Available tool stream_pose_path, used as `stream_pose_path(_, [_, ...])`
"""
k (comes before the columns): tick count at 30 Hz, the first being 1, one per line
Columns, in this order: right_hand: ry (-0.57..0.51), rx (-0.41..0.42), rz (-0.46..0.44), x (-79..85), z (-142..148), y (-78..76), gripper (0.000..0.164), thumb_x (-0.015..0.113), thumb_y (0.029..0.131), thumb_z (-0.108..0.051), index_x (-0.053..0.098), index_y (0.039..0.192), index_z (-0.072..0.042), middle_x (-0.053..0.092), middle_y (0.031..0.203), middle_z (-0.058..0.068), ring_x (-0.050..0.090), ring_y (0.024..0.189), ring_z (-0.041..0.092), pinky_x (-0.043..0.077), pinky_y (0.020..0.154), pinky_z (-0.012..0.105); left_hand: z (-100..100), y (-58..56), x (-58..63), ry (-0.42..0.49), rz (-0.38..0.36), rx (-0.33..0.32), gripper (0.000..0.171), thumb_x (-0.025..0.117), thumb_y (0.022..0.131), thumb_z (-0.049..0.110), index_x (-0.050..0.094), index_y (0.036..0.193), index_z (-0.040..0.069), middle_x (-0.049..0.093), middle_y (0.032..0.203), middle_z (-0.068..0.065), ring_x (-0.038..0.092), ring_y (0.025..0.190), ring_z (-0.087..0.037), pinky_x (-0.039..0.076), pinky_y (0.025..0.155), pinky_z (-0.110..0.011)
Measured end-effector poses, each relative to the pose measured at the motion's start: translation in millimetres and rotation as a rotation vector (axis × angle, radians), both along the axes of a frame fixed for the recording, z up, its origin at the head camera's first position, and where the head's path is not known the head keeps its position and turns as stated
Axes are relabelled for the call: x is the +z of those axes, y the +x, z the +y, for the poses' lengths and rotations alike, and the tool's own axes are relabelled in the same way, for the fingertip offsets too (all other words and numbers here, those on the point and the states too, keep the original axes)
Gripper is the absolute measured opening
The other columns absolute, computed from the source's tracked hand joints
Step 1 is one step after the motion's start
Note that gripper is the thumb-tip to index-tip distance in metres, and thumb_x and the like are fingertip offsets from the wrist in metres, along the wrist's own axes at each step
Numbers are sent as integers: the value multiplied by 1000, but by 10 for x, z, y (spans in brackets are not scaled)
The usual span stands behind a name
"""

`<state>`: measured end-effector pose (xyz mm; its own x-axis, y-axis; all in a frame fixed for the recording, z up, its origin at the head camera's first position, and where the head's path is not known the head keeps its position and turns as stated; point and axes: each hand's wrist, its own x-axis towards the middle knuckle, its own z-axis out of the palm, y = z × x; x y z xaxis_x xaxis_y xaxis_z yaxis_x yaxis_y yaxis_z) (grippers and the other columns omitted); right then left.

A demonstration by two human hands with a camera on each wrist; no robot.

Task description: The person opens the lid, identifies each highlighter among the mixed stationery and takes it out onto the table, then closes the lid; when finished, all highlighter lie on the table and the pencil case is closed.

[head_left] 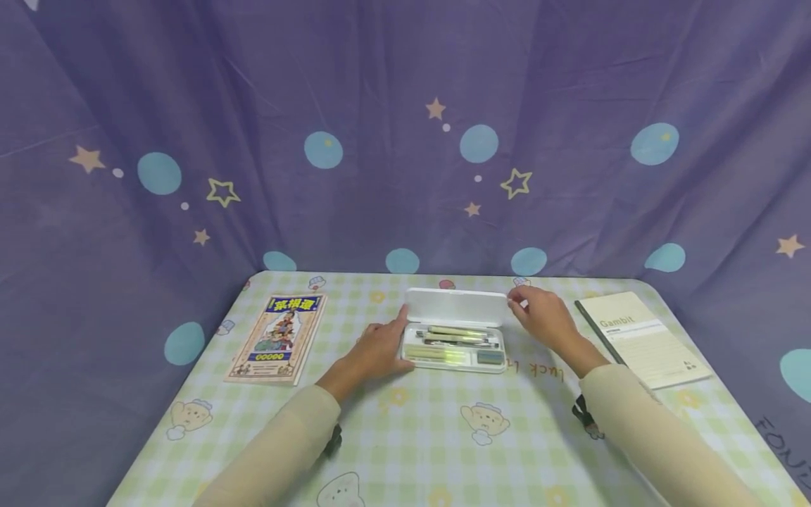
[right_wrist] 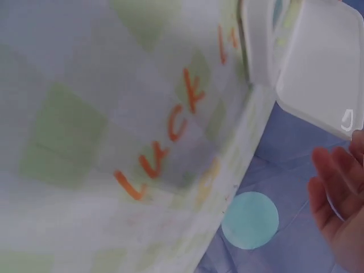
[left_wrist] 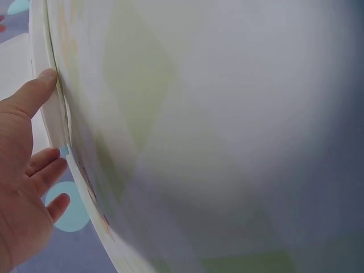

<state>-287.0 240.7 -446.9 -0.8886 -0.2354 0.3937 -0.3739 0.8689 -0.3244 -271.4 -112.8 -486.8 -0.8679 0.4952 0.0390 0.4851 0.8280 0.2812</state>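
Observation:
A white pencil case (head_left: 453, 366) lies on the table with its lid (head_left: 453, 308) raised at the back. Inside are several pens (head_left: 457, 334), some pale yellowish sticks (head_left: 436, 353) and a grey-blue block (head_left: 490, 358) like an eraser. The left hand (head_left: 379, 348) grips the case's left end, thumb at the front corner and index finger up beside the lid; the thumb (left_wrist: 41, 91) presses the case's edge in the left wrist view. At the lid's right upper corner, the right hand (head_left: 543, 317) pinches the edge with thumb and fingertips. Its other fingers (right_wrist: 333, 190) are spread loosely.
A booklet (head_left: 277, 341) with a colourful cover lies to the left. On the right is a cream notebook (head_left: 646, 341) with a dark spine, close to the right forearm. A green checked cloth (head_left: 437, 436) covers the table; a purple curtain (head_left: 393, 204) hangs behind it.

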Motion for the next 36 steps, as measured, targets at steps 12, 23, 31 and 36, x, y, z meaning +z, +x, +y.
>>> stream_pose_path(12, [54,55,-111,-176,-54,148,8,72,93,-16,75,96,-10,78,89,5,74,81,24,59,76,45,-18,-23,-26,42,-4,-8,117,86,79,46,16,162,1,56,151,-11,62,129,-28,42,111,-45])
stream_pose_path(23, [69,129,-162,-232,-81,181,12,71,93,-13,76,102,-8,78,92,5,73,83,22,59,79,44,-13,-20,-10,19,-14,20,107,85,79,48,29,158,2,52,153,-14,57,134,-28,42,111,-45])
stream_pose_path(31, [18,151,-179,-305,-112,202,12,72,92,-13,77,103,-9,78,90,3,72,80,17,59,75,41,-13,-27,0,-6,9,-6,102,84,80,49,35,156,2,53,152,-16,54,138,-29,43,109,-48])
stream_pose_path(36, [25,171,-188,-331,-161,195,12,73,92,-14,78,103,-11,78,91,1,71,79,14,58,73,37,-19,-27,5,-1,3,0,103,85,78,49,36,156,3,54,151,-16,54,138,-30,44,108,-48])
